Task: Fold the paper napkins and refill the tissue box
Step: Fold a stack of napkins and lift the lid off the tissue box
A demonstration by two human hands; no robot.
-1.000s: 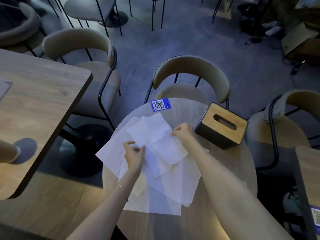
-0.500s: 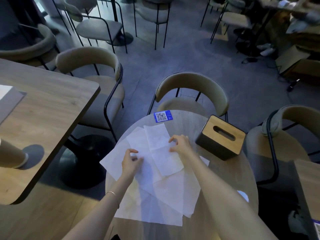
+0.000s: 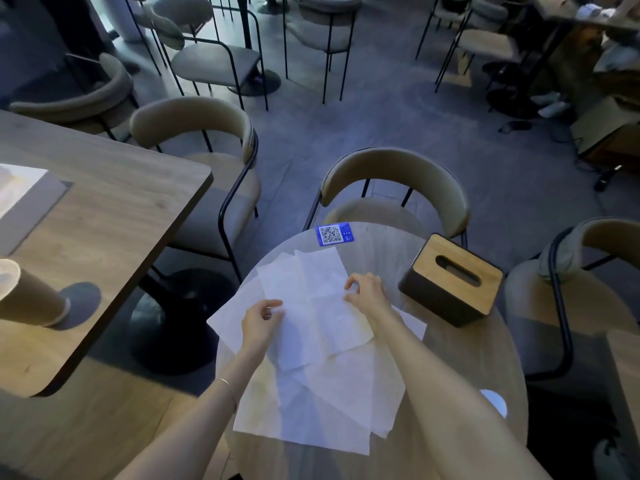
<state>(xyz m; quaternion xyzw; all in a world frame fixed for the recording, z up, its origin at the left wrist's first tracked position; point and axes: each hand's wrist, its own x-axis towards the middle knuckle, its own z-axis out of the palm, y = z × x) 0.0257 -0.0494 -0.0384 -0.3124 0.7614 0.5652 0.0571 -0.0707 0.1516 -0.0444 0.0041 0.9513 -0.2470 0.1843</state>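
On the round table [image 3: 467, 344], overlapping paper napkins [image 3: 322, 372] lie spread. Left hand [image 3: 260, 322] and right hand [image 3: 367, 294] each pinch the top napkin's [image 3: 325, 306] edges; the tissue box [image 3: 450, 278] stands right.

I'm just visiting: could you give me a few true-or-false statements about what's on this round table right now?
1. The tissue box lies to the right of the napkins. True.
2. A napkin sticks out of the box's slot. False: the slot shows nothing white.
3. Both hands touch the top napkin, the left hand at its left edge and the right hand at its right. True.
4. The QR card lies under the napkins. False: it lies bare at the far edge of the table.
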